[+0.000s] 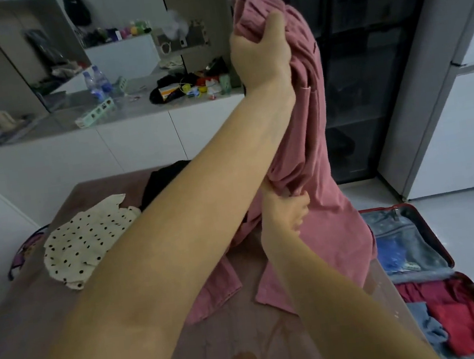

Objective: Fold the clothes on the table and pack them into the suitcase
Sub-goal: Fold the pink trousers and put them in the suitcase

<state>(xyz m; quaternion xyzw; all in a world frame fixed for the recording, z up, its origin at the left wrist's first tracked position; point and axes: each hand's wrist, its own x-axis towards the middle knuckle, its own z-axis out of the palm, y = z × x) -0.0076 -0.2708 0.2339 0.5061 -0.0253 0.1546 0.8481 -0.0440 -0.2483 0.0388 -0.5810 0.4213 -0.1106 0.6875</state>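
Above the table [129, 329], toward twelve o'clock in the head view, the left hand [261, 52] clenches the bunched top of a pink garment [316, 153] and holds it high. Just below, the right hand [290, 214] pinches a fold of the same cloth. The garment's lower ends trail on the tabletop. At nine o'clock lies a cream polka-dot garment [87, 241], a black garment [164, 183] just beyond it. At four o'clock the suitcase [408, 229] lies open on the floor, red clothes [465, 318] in its near half.
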